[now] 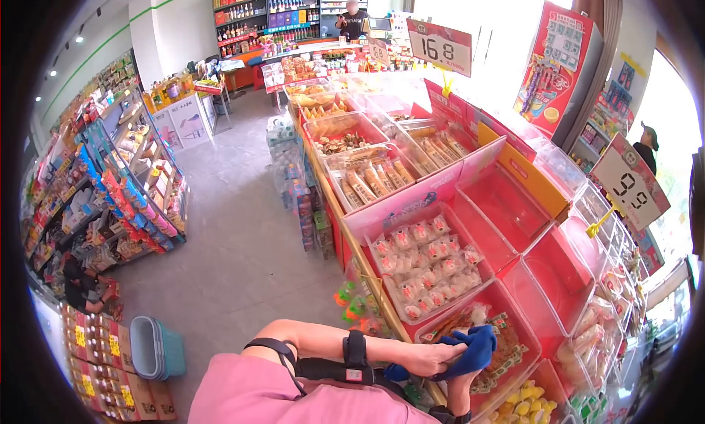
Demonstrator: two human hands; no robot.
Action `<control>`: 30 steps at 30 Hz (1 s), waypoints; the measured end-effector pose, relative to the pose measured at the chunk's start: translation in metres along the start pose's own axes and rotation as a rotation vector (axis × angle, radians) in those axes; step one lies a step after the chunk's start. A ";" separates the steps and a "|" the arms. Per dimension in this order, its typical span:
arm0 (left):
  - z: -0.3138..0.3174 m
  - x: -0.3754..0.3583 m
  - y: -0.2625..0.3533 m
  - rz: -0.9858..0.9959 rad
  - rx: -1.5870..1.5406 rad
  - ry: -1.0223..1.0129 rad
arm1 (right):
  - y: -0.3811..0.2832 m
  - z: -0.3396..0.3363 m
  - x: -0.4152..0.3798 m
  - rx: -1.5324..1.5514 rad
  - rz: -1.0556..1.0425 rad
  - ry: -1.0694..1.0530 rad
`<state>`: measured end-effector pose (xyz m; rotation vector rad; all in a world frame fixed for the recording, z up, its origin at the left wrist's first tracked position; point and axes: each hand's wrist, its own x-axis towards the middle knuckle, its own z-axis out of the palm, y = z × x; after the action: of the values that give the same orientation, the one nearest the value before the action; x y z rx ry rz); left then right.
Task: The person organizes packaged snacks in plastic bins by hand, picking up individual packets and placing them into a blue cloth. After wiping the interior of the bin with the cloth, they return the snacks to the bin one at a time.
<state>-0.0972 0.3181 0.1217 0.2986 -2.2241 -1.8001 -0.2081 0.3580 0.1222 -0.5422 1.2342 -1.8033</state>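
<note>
My left hand (429,359) reaches across from the left, its fingers closed on a dark blue cloth glove (481,348). The glove covers my right hand (463,383), of which only the bare part near the wrist shows; its fingers are hidden. Another bit of dark blue cloth (396,372) shows under my left forearm. Both hands are over a red-lined bin (534,347) of long wrapped packets (507,343). Just beyond it, a clear bin holds rows of small wrapped pastries (426,259). Yellow wrapped pieces (525,405) lie in the bin nearest me.
The display's wooden edge (382,295) runs along its left side. Price signs (440,48) stand above the bins. On the floor at left are stacked blue-grey baskets (158,348) beside cartons (95,365). A person (84,288) crouches by the shelves; another person (352,20) stands behind the counter.
</note>
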 end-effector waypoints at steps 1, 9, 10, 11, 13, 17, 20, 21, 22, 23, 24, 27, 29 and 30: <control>-0.006 -0.011 0.006 -0.098 -0.082 -0.041 | -0.006 0.009 -0.008 -0.010 0.048 -0.041; -0.018 -0.120 0.034 -0.077 -0.398 0.107 | 0.018 0.064 -0.065 -0.330 -0.318 -0.542; -0.019 -0.133 0.033 -0.069 -0.397 0.123 | 0.021 0.075 -0.077 -0.002 -0.112 -0.547; -0.019 -0.147 0.036 -0.101 -0.400 0.179 | 0.021 0.082 -0.091 -0.360 -0.357 -0.622; -0.013 -0.174 0.035 -0.173 -0.330 0.297 | 0.030 0.095 -0.105 -0.309 -0.105 -0.695; 0.002 -0.231 0.020 -0.158 -0.357 0.459 | 0.050 0.115 -0.124 -0.701 -0.376 -1.083; 0.013 -0.273 0.027 -0.196 -0.414 0.601 | 0.079 0.140 -0.151 -0.366 0.201 -1.009; 0.019 -0.283 0.021 -0.180 -0.460 0.648 | 0.076 0.152 -0.172 -0.401 0.115 -0.940; 0.025 -0.291 0.015 -0.181 -0.469 0.671 | 0.071 0.161 -0.189 -0.439 0.029 -0.861; 0.033 -0.296 0.012 -0.105 -0.504 0.786 | 0.066 0.172 -0.200 -0.457 0.153 -0.890; 0.042 -0.299 0.009 -0.030 -0.544 0.894 | 0.082 0.167 -0.199 -0.472 0.170 -0.891; 0.055 -0.314 0.000 -0.114 -0.590 0.875 | 0.131 0.134 -0.184 -0.790 -0.262 -0.791; 0.060 -0.314 0.003 -0.208 -0.581 0.907 | 0.128 0.131 -0.190 -0.752 -0.354 -0.852; 0.057 -0.311 0.007 -0.198 -0.541 0.879 | 0.109 0.141 -0.196 -0.715 -0.471 -0.911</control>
<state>0.1775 0.4721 0.0944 0.9783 -1.1060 -1.7774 0.0454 0.4322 0.1045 -1.9310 1.0785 -1.1069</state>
